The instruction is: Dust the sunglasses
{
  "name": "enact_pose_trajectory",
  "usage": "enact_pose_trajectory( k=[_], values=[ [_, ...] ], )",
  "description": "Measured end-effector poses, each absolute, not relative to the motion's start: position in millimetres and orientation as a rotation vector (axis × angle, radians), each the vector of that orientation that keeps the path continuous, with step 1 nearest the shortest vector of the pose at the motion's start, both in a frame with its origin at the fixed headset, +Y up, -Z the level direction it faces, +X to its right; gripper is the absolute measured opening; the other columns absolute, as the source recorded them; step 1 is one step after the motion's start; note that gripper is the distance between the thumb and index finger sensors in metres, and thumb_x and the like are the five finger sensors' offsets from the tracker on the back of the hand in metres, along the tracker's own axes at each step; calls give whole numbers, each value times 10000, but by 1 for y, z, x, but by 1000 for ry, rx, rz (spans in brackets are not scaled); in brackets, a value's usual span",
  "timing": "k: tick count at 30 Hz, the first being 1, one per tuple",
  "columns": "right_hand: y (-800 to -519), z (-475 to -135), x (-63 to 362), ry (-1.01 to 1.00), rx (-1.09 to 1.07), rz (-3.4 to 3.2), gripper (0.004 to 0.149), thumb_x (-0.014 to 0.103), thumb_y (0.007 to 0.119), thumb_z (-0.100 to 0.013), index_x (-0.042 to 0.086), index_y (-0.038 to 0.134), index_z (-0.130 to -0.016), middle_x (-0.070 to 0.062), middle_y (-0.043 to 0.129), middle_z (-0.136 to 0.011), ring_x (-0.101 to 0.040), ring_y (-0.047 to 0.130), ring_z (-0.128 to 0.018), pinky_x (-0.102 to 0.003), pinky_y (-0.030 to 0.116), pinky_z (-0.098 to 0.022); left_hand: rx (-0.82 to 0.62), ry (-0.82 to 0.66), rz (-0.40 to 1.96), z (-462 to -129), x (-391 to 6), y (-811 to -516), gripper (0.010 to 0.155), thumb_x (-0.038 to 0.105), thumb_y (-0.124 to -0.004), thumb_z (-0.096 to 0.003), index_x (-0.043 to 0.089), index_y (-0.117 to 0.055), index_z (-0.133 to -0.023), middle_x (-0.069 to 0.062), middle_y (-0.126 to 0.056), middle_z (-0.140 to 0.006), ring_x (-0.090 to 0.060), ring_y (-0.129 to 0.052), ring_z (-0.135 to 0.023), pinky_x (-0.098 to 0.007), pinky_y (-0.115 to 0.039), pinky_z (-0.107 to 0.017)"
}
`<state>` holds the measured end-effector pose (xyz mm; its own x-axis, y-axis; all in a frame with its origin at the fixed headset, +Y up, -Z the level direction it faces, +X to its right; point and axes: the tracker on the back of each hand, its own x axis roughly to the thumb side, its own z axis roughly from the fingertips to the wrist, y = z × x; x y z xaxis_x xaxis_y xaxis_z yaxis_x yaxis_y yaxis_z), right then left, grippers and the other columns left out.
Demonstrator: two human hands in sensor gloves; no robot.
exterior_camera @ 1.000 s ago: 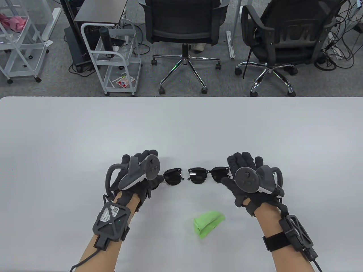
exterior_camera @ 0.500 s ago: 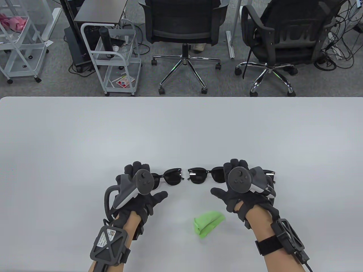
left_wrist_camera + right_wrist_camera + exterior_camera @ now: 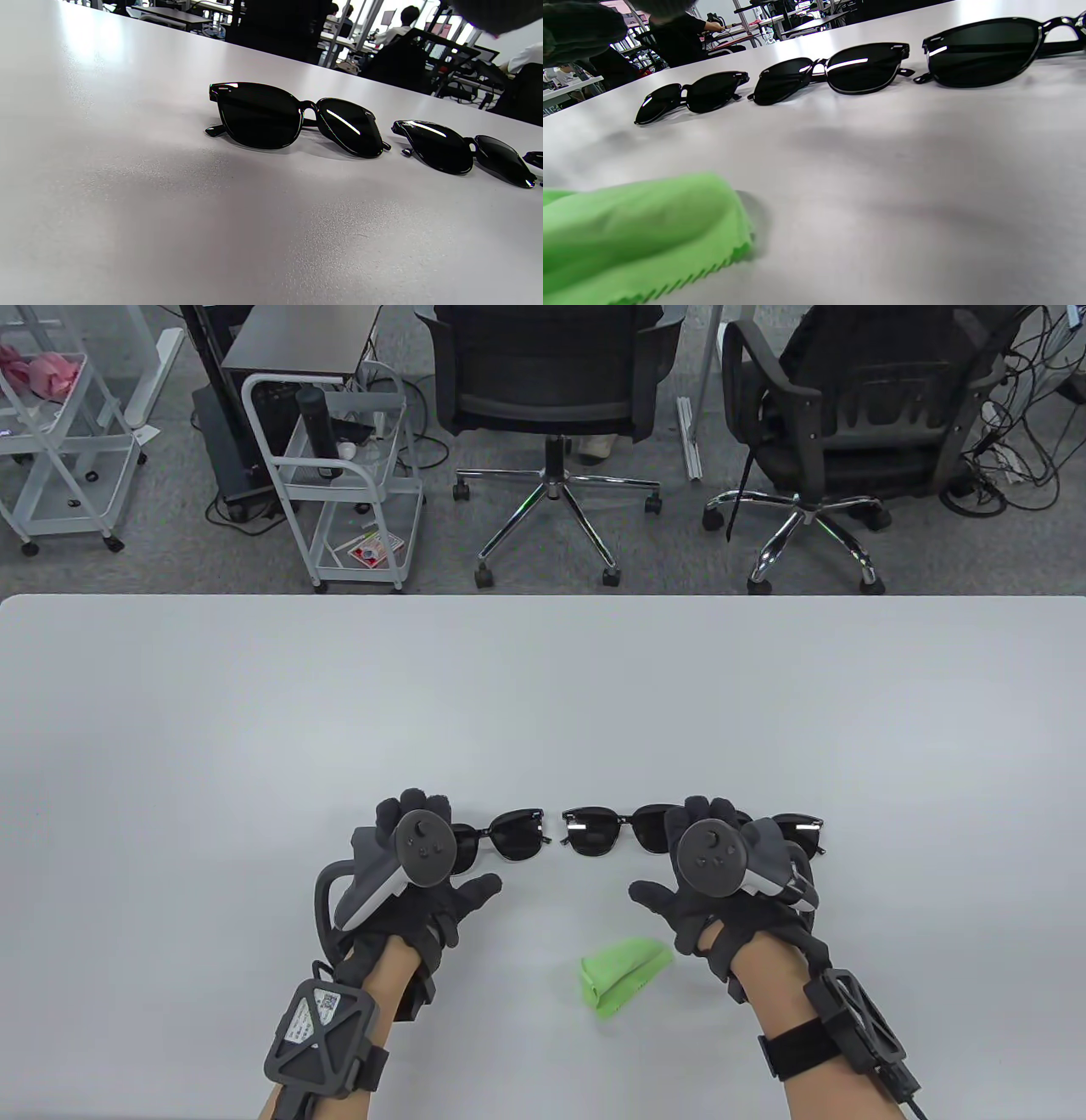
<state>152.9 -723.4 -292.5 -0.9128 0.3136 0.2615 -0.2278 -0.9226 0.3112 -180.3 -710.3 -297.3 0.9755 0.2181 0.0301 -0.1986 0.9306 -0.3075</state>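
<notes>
Three black sunglasses lie in a row on the white table (image 3: 543,687). The left pair (image 3: 509,836) is half hidden behind my left hand (image 3: 441,899). The middle pair (image 3: 615,830) lies in plain sight, and the right pair (image 3: 802,833) peeks out behind my right hand (image 3: 691,912). Both hands hover just in front of the row with thumbs spread, holding nothing. A folded green cloth (image 3: 624,976) lies between my wrists. In the left wrist view the left pair (image 3: 292,118) and middle pair (image 3: 462,146) rest untouched. The right wrist view has the cloth (image 3: 636,237) close by and all the sunglasses (image 3: 835,72) behind it.
Beyond the table's far edge stand two black office chairs (image 3: 551,381) and a white wire cart (image 3: 339,475). The far half of the table is bare white surface. People sit at desks in the background of the wrist views.
Both hands have drawn back toward me, off the outer sunglasses. The right pair's lens now shows beside my right hand. Sunglasses and cloth have not moved.
</notes>
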Motion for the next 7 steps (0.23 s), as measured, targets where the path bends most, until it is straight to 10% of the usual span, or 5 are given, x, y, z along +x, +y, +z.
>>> enact_pose_trajectory(
  k=[7],
  values=[
    [-723,-292,156,385,439,2793,941,643,597,-487,-31,255,-1047,-317,169,-1080,-594,160,-931,-732,250,-578,-299,-79,211,-296,-179,-709,1069,793,-627,-270,250,-195,-1083,-47,-131,-1153,-368,-184,-1085,-622,-271,-743]
  ],
)
